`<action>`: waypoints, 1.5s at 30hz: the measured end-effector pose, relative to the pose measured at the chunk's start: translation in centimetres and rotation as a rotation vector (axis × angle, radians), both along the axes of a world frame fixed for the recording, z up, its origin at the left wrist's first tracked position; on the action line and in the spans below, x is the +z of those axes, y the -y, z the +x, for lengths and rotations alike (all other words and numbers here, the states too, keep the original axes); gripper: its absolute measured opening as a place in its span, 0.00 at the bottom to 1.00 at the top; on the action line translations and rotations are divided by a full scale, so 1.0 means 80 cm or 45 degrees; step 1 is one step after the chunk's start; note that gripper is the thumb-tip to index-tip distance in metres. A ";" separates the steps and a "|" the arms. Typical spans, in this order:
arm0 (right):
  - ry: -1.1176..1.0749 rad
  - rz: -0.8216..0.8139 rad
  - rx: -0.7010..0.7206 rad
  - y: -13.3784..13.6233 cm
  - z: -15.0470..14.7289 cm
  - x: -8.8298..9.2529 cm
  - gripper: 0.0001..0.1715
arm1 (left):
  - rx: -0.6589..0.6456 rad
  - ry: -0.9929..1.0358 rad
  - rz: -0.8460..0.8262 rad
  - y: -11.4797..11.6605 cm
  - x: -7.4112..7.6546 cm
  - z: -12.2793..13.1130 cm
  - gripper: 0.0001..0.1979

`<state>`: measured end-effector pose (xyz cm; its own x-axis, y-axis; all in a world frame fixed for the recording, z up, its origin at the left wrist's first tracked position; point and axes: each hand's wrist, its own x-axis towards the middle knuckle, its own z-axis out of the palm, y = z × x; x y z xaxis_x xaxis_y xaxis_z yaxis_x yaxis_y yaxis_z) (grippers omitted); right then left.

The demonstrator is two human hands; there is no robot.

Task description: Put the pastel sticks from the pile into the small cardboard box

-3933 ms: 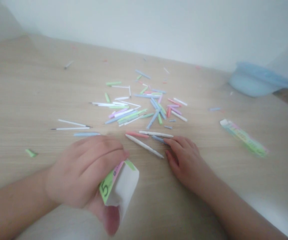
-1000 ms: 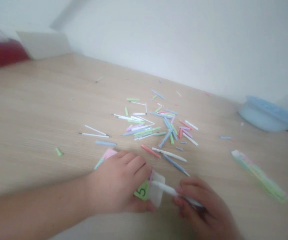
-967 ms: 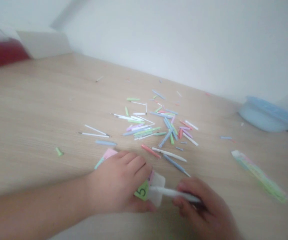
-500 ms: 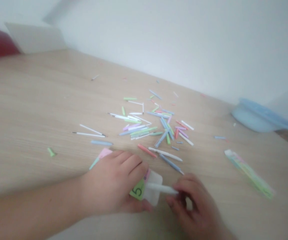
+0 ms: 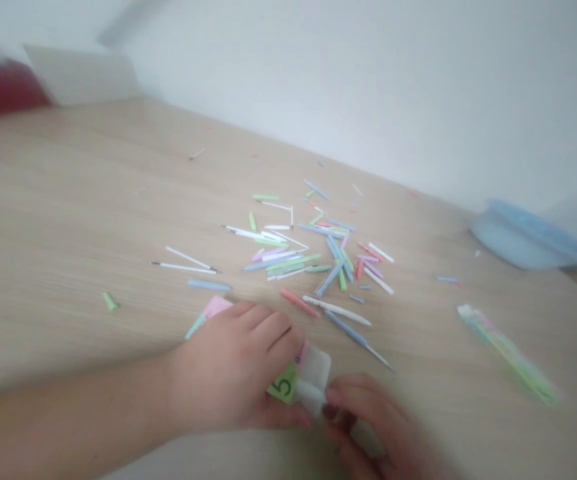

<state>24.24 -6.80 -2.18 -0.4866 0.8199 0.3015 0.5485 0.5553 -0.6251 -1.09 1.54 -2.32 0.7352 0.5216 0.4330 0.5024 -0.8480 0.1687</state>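
My left hand (image 5: 233, 367) is closed around a small packet (image 5: 313, 368) with a clear open mouth and a green label marked 5; its pink and green back end sticks out behind my fingers. My right hand (image 5: 373, 433) sits at the packet's mouth, fingers pinched on a white stick whose tip is mostly inside the packet. A pink stick (image 5: 299, 303), a white stick (image 5: 337, 310) and a blue stick (image 5: 358, 340) lie just beyond my hands.
Several pastel sticks (image 5: 308, 247) lie scattered on the wooden table (image 5: 68, 220). A filled clear packet (image 5: 508, 353) lies at the right. A blue lidded container (image 5: 528, 233) stands at the far right. A red and white object (image 5: 13, 87) is at the far left.
My right hand picked up a white stick and has pushed it leftward into the packet's mouth; the stick is now almost hidden. My left hand kept holding the packet.
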 end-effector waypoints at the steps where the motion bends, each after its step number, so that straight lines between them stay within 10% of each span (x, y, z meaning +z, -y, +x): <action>1: -0.021 -0.007 -0.025 0.001 -0.002 -0.003 0.21 | 0.002 -0.006 0.001 0.000 0.000 0.000 0.31; 19: 0.076 0.118 -0.056 0.009 -0.004 0.009 0.19 | -0.091 -0.016 0.042 0.000 0.003 -0.001 0.37; 30: 0.533 -0.413 0.233 -0.002 -0.019 0.024 0.32 | -0.201 0.002 0.125 0.002 -0.001 -0.003 0.34; 39: 0.285 -0.136 0.068 0.008 -0.011 0.016 0.24 | -0.214 0.095 0.195 0.002 0.004 -0.002 0.34; 45: 0.318 -0.351 0.166 0.000 -0.020 0.019 0.31 | -0.197 0.070 0.232 0.003 0.001 -0.004 0.31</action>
